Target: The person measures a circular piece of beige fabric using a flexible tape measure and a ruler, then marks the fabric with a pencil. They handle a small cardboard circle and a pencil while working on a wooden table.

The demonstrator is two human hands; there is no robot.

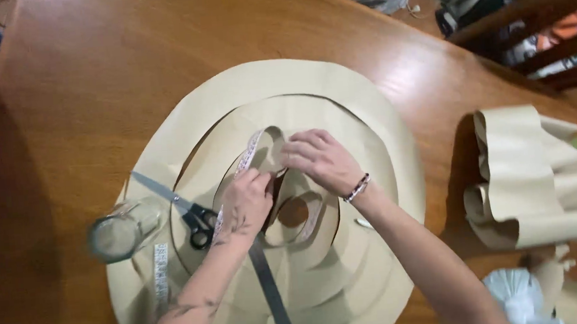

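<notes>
At the centre of the stacked paper rings, our fingertips meet over a measuring tape (pixel 250 152) that arcs along an inner cut edge. Our left hand (pixel 245 203) is closed in a pinch on the tape near its lower run, and our right hand (pixel 321 161) curls down with its fingers pressing tape and paper together where the strip bends (whether the thumb grips underneath we cannot tell). To do this well, we judge, the tape should lie flat against the curve with no slack between the two hands, and the tan paper (pixel 368 128) must not slide beneath it. Just left of our left hand lie black-handled scissors (pixel 193 217), blades open, beside a clear glass jar (pixel 124 231). A grey metal ruler (pixel 272 297) runs back toward us across the paper. Farther right, a loose roll of the same paper (pixel 530 177) rests on the wooden table (pixel 90 81).
</notes>
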